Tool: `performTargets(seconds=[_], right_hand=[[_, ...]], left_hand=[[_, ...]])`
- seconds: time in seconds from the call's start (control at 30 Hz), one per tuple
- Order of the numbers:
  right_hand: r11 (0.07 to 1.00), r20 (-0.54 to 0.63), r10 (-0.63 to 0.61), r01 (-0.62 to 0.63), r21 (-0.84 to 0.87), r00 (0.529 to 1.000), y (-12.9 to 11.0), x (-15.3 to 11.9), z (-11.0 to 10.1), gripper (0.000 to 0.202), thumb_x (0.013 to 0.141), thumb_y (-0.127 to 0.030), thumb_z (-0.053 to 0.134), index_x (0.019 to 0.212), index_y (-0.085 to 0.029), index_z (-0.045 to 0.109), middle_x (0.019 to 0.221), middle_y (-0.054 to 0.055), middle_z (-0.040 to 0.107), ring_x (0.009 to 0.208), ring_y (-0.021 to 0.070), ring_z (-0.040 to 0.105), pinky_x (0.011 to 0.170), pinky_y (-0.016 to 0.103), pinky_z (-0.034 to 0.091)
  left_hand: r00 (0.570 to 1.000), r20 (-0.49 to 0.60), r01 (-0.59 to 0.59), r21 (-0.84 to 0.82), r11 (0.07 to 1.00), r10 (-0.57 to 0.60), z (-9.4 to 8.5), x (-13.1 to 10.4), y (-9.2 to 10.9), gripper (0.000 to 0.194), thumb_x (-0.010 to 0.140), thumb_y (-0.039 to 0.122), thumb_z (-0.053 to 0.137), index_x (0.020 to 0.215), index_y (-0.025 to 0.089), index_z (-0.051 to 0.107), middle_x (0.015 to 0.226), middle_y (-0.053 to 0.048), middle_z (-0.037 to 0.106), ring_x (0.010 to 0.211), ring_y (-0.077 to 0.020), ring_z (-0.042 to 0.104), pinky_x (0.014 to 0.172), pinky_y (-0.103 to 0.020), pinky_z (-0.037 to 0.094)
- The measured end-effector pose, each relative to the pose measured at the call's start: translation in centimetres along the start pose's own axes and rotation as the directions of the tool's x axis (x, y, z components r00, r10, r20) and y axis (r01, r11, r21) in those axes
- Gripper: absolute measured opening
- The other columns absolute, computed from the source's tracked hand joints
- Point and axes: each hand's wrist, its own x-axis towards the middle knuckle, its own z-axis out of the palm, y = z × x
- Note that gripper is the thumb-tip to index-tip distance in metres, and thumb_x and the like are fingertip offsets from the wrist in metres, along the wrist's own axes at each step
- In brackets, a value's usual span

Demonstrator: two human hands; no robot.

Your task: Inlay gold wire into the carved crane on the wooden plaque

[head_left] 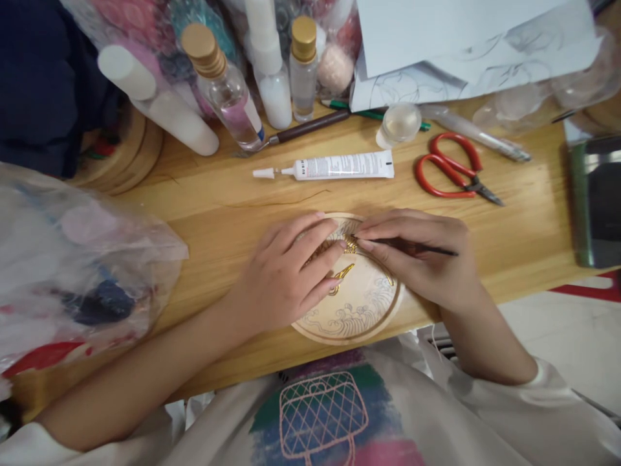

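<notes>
A round, pale disc (356,310) with a wooden rim and printed wave patterns lies near the table's front edge. My left hand (291,275) rests over its left side, fingers spread, fingertips close to gold-coloured pieces (342,278) on the surface. Pinched in my right hand (427,252) is a thin dark tool (427,246). Its tip meets the gold work (350,244) near the disc's upper part, partly hidden by my fingers. Another slim gold strip (388,277) sits towards the right rim.
Beyond the disc lie a white glue tube (344,166) with its nozzle to the left and red-handled pliers or cutters (451,169). Glass bottles (233,103), white bottles (274,90) and papers (466,45) line the back. A plastic bag (87,246) covers the left; a dark device (599,200) is right.
</notes>
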Motion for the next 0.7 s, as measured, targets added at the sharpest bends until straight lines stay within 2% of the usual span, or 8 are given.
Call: performTargets(seconds=[0.3,0.47,0.7], right_hand=[[1.0,-0.034,-0.013,0.013,0.005,0.999,-0.06,-0.01,0.01,0.014,0.081,-0.013,0.074,0.09,-0.023,0.075,0.093,0.002,0.078,0.085,0.0138,0.073,0.075,0.025,0.061],[1.0,-0.048,-0.007,0.008,0.009,0.999,-0.04,0.06,0.05,0.014,0.082,-0.013,0.074,0.09,-0.024,0.076,0.093,0.001,0.078,0.085,0.0142,0.074,0.076,0.026,0.061],[1.0,-0.023,-0.004,0.004,0.002,1.0,0.02,0.06,0.07,0.015,0.082,-0.013,0.074,0.091,-0.024,0.077,0.093,0.002,0.078,0.086,0.0149,0.073,0.078,0.026,0.06]], left_hand=[[1.0,-0.024,-0.011,0.01,1.0,0.011,-0.12,0.11,-0.09,0.033,0.098,0.031,0.05,0.123,0.012,0.059,0.132,-0.019,0.059,0.127,-0.0343,0.053,0.1,-0.051,0.05],[0.999,-0.051,0.017,-0.028,0.999,-0.019,-0.15,0.11,-0.07,0.036,0.099,0.031,0.049,0.125,0.008,0.055,0.131,-0.02,0.06,0.127,-0.0328,0.054,0.1,-0.05,0.05],[0.999,-0.032,-0.021,0.029,0.999,0.022,-0.16,0.17,-0.08,0.032,0.098,0.031,0.051,0.123,0.012,0.059,0.132,-0.018,0.058,0.127,-0.034,0.054,0.1,-0.05,0.052]])
